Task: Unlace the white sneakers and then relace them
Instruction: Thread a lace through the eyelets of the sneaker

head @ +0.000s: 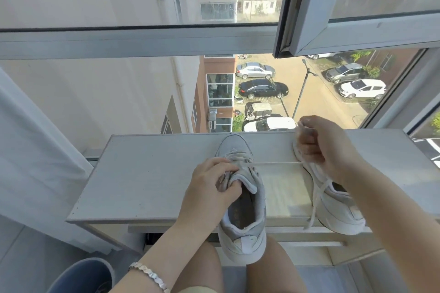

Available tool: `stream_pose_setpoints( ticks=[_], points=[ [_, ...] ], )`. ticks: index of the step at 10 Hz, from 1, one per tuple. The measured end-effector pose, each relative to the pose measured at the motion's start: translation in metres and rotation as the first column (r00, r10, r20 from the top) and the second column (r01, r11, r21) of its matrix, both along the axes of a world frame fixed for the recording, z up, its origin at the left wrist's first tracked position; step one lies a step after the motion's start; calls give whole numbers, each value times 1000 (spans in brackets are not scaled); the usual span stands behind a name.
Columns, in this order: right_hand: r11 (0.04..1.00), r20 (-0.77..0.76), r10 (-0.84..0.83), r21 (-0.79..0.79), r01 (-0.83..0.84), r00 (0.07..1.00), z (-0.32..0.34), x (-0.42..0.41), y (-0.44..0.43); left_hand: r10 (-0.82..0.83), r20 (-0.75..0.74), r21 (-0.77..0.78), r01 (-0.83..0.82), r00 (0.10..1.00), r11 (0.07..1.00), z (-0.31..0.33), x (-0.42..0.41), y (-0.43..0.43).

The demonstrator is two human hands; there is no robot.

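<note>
A white sneaker point(242, 197), greyed with wear, is being steadied on the pale table point(142, 173) by the left hand point(209, 192), its fingers curled round the tongue point(245, 177). Its lace point(273, 163) is being pulled taut sideways by the right hand point(326, 147), clenched on it above a second sneaker point(333, 207). The table is being lit through an open window point(142, 40) overlooking parked cars point(263, 88).

The right hand point(326, 147) hides the toe of the right sneaker point(338, 209); we cannot resolve the lace point(273, 163) within its blurred grip. The left hand point(209, 188) covers part of the tongue of the left sneaker point(247, 233). The lower edge crops a blue bin point(83, 273).
</note>
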State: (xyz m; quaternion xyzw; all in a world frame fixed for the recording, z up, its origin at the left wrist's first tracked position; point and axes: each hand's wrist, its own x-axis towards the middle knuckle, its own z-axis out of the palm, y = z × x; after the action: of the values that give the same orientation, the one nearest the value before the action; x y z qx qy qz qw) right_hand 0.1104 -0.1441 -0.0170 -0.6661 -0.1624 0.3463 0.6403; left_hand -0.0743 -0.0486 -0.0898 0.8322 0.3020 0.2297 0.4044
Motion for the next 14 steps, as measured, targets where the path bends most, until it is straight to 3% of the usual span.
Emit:
stream_pose_setpoints(
  ticks=[1, 2, 3, 4, 5, 6, 7, 8, 9, 10, 11, 12, 13, 14],
  points=[
    [826, 732, 283, -514, 230, 620, -7, 12, -6, 18, 2, -22, -18, 1000, 1000, -1, 0, -1],
    [822, 805, 419, -533, 200, 421, -10, 4, -4, 25, -9, -59, -26, 1000, 998, 1, 0, -3],
    [878, 810, 460, -475, -53, 364, -15, -12, 9, 24, -24, -57, -25, 999, 998, 4, -1, -3],
    [765, 705, 644, -600, -235, 295, -25, -29, 25, 22, -39, -53, -24, 999, 998, 6, -2, -4],
    [686, 593, 723, -679, -262, 356, -23, -33, 32, 29, -52, -52, -31, 998, 998, 7, -2, -4],
    [684, 605, 726, -683, -254, 328, -22, -33, 34, 40, -50, -39, -42, 998, 998, 6, -2, -5],
    [928, 653, 360, -323, -185, 666, -17, -28, 29, 45, -42, -40, -47, 998, 998, 4, -3, -5],
    [978, 319, 178, 50, -204, 931, -15, -19, 20, 54, -35, -42, -55, 998, 998, 3, -2, -6],
    [978, 150, 139, 138, -160, 979, -24, -15, 6, 51, -37, -36, -53, 998, 998, 3, -1, -6],
    [976, 540, 185, -200, -88, 821, -38, -10, 1, 48, -31, -33, -49, 998, 998, 3, 0, -7],
    [893, 791, 341, -441, 88, 508, -51, -3, -4, 49, -20, -26, -49, 999, 998, 3, 0, -8],
    [904, 930, 288, -343, 254, 230, -56, -10, -7, 57, -6, -19, -57, 998, 998, 3, -1, -10],
    [917, 910, 363, -387, 96, 203, -51, -20, -6, 54, -7, -7, -54, 999, 999, 3, -1, -10],
    [814, 669, 539, -571, -110, 512, -59, -30, 1, 47, -10, 11, -47, 999, 999, 3, -1, -10]
  ],
)
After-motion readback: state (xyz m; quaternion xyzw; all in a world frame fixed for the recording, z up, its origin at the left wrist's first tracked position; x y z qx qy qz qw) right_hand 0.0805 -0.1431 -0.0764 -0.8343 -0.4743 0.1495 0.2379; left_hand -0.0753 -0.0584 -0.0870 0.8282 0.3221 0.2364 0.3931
